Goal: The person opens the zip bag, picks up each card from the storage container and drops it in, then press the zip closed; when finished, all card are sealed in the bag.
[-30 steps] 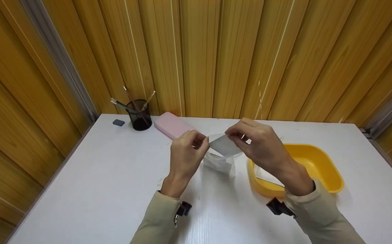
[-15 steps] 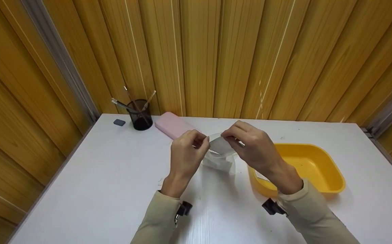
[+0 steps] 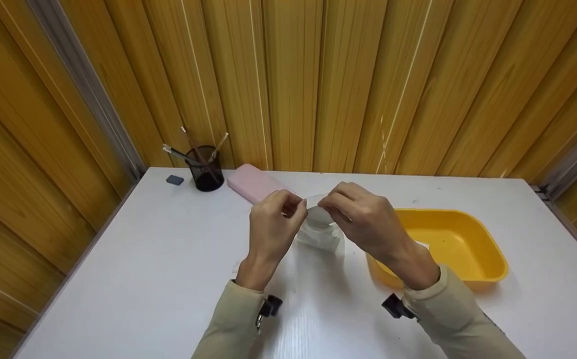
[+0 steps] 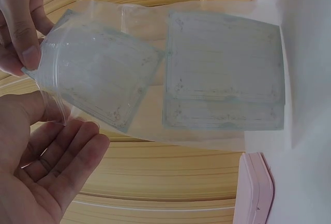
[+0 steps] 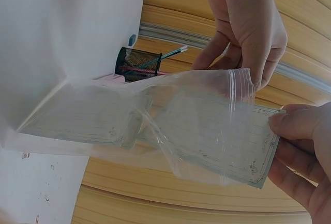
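A clear zip-lock bag (image 3: 320,242) hangs upright over the white table between both hands. The left hand (image 3: 274,227) pinches the bag's mouth at its left edge. Between its thumb and fingers, the right hand (image 3: 370,222) holds a printed card (image 5: 261,146) by one corner. In the right wrist view most of this card lies tilted inside the bag, its end sticking out past the zip strip. Lower in the bag, at least two overlapping cards (image 4: 222,63) show through the plastic in the left wrist view.
A yellow plastic basin (image 3: 500,271) stands at the right, with a bit of white paper (image 3: 423,245) beside the right wrist. Behind are a pink case (image 3: 253,183), a black mesh pen cup (image 3: 207,174) with pencils, and a dark eraser (image 3: 174,179). Wood-patterned panels rise behind the table.
The right hand has moved left and slightly down, pushing the card deeper into the bag. The left hand has stayed in place at the bag's mouth.
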The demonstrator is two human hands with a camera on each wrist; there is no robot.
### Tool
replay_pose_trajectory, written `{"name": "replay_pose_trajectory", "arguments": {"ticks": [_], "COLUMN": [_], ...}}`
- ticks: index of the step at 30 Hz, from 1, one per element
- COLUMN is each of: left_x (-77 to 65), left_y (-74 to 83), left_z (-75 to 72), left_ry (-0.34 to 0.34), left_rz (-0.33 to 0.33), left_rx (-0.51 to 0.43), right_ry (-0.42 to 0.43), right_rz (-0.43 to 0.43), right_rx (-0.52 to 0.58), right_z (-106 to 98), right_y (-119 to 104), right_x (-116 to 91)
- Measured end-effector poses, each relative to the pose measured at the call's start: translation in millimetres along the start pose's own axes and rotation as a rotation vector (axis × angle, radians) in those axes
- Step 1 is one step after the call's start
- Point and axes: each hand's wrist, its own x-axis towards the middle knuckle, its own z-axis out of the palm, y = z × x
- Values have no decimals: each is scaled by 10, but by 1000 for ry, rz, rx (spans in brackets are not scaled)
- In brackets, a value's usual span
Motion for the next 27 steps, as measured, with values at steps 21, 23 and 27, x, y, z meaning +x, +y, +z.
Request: {"name": "replay_pose_trajectory", "arguments": {"ticks": [21,23,27], "left_x": [2,2,-3], "left_y": [-24,-23,-29], "left_z": [12,11,6], "left_ry": [12,9,6], "left_rz": [20,20,19], "left_rx": [4,5,3], "right_ry": [-74,-86,-111], "right_rz": [93,106,113], "right_rx": [62,85,126], "right_z": [90,92,97], "right_y": [62,66,67], "right_x": [-64,-64,-61]}}
